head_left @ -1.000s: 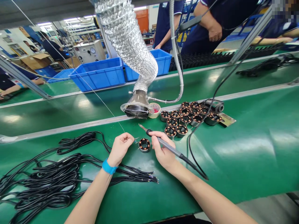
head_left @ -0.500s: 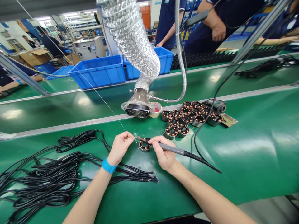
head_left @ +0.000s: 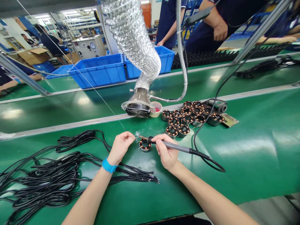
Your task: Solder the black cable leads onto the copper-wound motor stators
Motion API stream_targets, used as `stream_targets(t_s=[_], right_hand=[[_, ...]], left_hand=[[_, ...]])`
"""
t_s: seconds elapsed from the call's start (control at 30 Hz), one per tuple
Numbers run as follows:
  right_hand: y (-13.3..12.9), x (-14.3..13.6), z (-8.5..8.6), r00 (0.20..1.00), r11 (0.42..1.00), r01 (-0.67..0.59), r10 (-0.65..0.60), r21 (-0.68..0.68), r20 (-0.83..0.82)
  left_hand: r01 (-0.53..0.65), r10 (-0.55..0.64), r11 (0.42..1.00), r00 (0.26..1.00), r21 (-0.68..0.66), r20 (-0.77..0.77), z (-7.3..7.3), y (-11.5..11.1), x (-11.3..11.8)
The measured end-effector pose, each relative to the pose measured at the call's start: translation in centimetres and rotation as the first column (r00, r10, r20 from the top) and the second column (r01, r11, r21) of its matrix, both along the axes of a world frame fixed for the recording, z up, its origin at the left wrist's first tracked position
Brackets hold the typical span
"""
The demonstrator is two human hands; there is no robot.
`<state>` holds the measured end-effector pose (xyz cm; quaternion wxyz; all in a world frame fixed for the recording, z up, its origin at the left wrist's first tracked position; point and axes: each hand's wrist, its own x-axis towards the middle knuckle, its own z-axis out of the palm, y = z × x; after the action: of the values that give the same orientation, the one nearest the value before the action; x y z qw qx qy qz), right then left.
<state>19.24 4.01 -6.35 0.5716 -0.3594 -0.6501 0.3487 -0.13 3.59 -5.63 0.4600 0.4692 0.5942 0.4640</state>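
Observation:
My right hand (head_left: 167, 152) grips a grey soldering iron (head_left: 177, 147) whose tip points left, above a small round copper-wound coil ring (head_left: 145, 145) on the green bench. Just left of the tip, my left hand (head_left: 122, 145), with a blue wristband, is pinched closed at the end of a thin wire strand (head_left: 105, 101) that runs down from the upper left. What lies between its fingertips is too small to make out. A little smoke shows near the tip. More coil rings (head_left: 187, 119) stand in a group behind my right hand.
Black cables (head_left: 53, 175) lie coiled at the left, their stripped ends between my forearms. A fume extractor (head_left: 138, 101) hangs ahead, beside a small tub (head_left: 155, 109). Blue bins (head_left: 100, 73) and people stand beyond. The iron's cord loops at the right.
The soldering iron and my right hand have shifted slightly right, and the cord's loop has changed shape. My left hand stays in nearly the same place.

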Motion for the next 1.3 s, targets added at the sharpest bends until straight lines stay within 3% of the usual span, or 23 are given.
stream_targets(t_s=[0.33,0.57,1.3], right_hand=[[-0.14,-0.15,0.89,0.996,0.997,-0.04,0.034,0.062,0.086],[-0.14,0.0,0.67,0.999,0.995,-0.01,0.005,0.1,0.047],[-0.15,-0.07,0.6,0.998,0.996,-0.045,0.041,0.077,0.053]], left_hand=[[-0.002,0.002,1.0,0.999,-0.008,0.035,0.03,-0.04,0.02],[0.003,-0.003,1.0,0.999,-0.006,0.033,-0.06,0.0,-0.02],[0.005,-0.005,1.0,0.999,-0.017,0.036,0.01,-0.01,0.04]])
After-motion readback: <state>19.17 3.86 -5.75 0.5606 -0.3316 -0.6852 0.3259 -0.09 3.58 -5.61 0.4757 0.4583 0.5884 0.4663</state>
